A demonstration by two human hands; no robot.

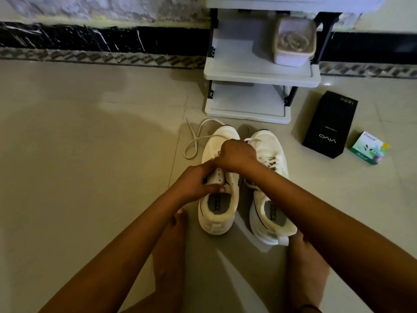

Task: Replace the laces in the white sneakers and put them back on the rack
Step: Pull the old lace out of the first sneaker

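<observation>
- A person sits on a pale, glossy tiled floor (90, 132), bare feet drawn in on either side of a pair of white sneakers standing side by side, toes pointing away.
- The left hand (198, 180) curls around the eyelet edge of the left sneaker (216, 227), thumb pressed across its tongue.
- The right hand (237, 154) reaches over the same shoe's forefoot, fingers closed in a fist around the lace (191, 128), whose loose length loops out across the tiles to the far left of the toe.
- The right sneaker (270, 152), just beside the first, has its lace threaded through the eyelets.
- Just beyond the shoes, a white rack (248, 75) with dark posts stands against the far wall; a lidless pale container (293, 41) of coiled cords sits on the right of its middle shelf.
- To the right of the rack, a black phone box (329, 127) and a small green carton (369, 147) lie on the floor, near each other.
- A black marble skirting band (90, 39) runs along the foot of the rough, whitish wall, with a patterned tile border beneath it.
</observation>
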